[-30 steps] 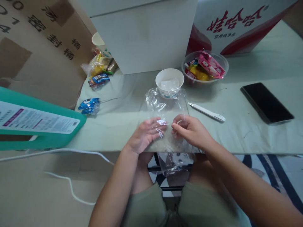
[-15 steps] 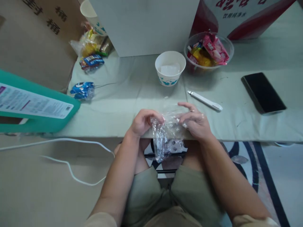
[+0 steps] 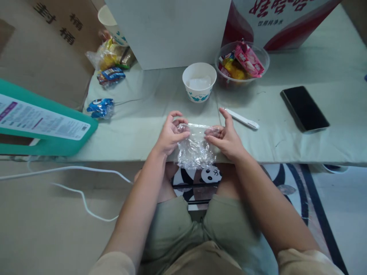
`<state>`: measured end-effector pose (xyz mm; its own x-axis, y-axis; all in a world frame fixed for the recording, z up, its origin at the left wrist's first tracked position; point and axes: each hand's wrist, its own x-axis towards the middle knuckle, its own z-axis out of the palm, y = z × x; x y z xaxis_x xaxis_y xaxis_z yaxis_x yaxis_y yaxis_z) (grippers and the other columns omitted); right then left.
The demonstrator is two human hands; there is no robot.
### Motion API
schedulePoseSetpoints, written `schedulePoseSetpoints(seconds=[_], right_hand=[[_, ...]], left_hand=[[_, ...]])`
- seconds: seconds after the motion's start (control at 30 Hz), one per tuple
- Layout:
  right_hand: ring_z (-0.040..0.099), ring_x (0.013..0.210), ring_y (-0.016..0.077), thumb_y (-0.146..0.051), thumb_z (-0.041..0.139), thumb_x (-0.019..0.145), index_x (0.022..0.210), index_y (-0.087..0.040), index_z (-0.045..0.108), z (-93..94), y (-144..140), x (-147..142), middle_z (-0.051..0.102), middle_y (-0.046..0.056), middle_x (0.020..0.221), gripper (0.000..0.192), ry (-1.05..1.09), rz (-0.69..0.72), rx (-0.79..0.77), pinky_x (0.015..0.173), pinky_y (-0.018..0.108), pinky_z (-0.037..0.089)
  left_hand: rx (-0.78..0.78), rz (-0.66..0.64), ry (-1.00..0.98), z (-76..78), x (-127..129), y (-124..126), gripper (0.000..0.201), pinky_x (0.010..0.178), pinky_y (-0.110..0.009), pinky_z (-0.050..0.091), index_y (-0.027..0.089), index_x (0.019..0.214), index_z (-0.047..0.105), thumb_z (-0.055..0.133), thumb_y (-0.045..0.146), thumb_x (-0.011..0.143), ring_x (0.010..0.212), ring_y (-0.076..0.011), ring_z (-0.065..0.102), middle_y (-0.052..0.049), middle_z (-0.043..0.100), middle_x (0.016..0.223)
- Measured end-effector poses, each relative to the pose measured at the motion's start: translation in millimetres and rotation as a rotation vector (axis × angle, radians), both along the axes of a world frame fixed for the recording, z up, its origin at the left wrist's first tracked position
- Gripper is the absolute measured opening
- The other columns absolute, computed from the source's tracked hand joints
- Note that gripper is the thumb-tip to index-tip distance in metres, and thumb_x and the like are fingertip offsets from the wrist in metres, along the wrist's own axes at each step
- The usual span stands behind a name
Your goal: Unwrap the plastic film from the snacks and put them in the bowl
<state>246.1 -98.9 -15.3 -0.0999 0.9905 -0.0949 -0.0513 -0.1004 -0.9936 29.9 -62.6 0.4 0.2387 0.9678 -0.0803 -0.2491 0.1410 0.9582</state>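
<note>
We see the clear plastic (image 3: 196,151) stretched between both hands above the front edge of the surface (image 3: 289,147), but its glare and creases keep us from telling whether it is a bag or a loose sheet. The left hand (image 3: 170,135) pinches its left side, and the right hand (image 3: 225,137) grips its right side between thumb and fingers; some fingertips are blurred behind the film. The right index finger overlaps the near end of the white knife (image 3: 243,119), hiding its tip. The green container (image 3: 63,131) is cut off at the left, and the paper cup (image 3: 111,25) is partly hidden by the white box (image 3: 180,34). Compared with half a second ago, the plastic hangs shorter and more bunched, baring the panda print (image 3: 211,174) below.
</note>
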Motion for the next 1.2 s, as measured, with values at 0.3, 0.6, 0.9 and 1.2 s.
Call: schedulePoseSetpoints(seconds=[0.3,0.6,0.9,1.2], right_hand=[[0.072,0.095,0.0201,-0.038,0.083,0.069,0.123,-0.027,0.057,2.4,-2,1,0.071,0.008,0.124,0.061,0.038,-0.019,0.012,0.087,0.038,0.060],[0.053,0.048,0.0112,-0.032,0.064,0.084,0.101,-0.028,0.055,3.7,-7,-6,0.061,-0.008,0.062,0.020,0.047,-0.086,-0.048,0.050,0.026,0.043],[0.065,0.074,0.0184,-0.050,0.050,0.083,0.067,-0.021,0.069,2.8,-4,3,0.069,0.006,0.074,0.038,0.139,-0.067,0.114,0.070,0.035,0.050],[0.059,0.071,0.0148,-0.034,0.079,0.067,0.099,-0.026,0.057,7.6,-2,-5,0.064,-0.002,0.082,0.040,-0.040,-0.233,0.013,0.071,0.031,0.050]], left_hand=[[-0.103,0.049,0.001,-0.7,10,-8,0.021,0.065,-0.025,0.058,0.019,0.089,0.061,0.073,0.032,0.078,0.068,-0.0139,0.072,0.001,0.073,0.073],[-0.099,-0.180,0.200,-0.5,-12,-10,0.034,0.042,-0.019,0.042,0.019,0.105,0.065,0.079,0.037,0.079,0.041,-0.0099,0.057,0.006,0.064,0.053],[-0.025,-0.095,-0.026,-3.7,-12,-7,0.036,0.052,-0.025,0.041,0.016,0.058,0.069,0.068,0.049,0.074,0.057,-0.0114,0.053,-0.004,0.061,0.061],[0.397,0.307,0.694,48.1,12,17,0.021,0.079,-0.030,0.046,0.021,0.079,0.062,0.070,0.006,0.067,0.080,-0.0162,0.054,-0.001,0.060,0.086]])
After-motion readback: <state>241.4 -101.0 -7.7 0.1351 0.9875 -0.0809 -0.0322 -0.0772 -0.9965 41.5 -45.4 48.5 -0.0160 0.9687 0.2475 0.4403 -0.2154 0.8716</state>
